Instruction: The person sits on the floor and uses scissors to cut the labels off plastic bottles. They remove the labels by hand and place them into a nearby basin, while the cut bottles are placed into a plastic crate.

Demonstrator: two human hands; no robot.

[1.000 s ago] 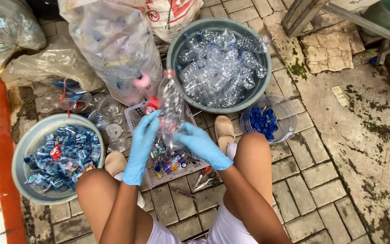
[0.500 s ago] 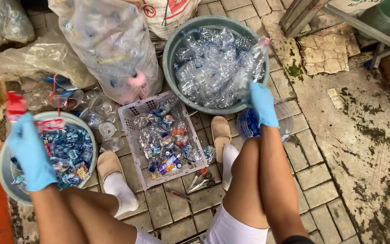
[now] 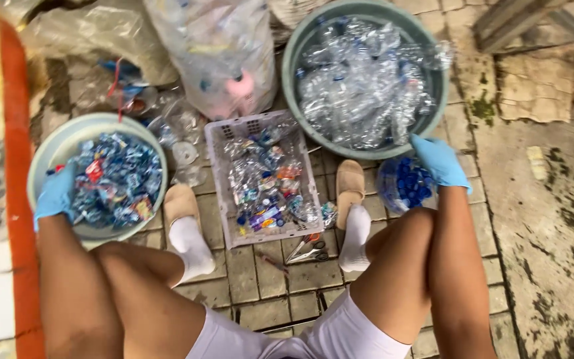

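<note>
Left hand (image 3: 54, 194) rests loosely, empty, on label basin (image 3: 97, 174); right hand (image 3: 441, 159), grip unclear, between bottle tub (image 3: 364, 74) and cap bowl (image 3: 403, 184). Risk: elbowing caps out.

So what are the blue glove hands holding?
Nothing that shows. The left hand rests at the rim of the label basin; the right hand hovers over the bottle-cap bowl.
</note>
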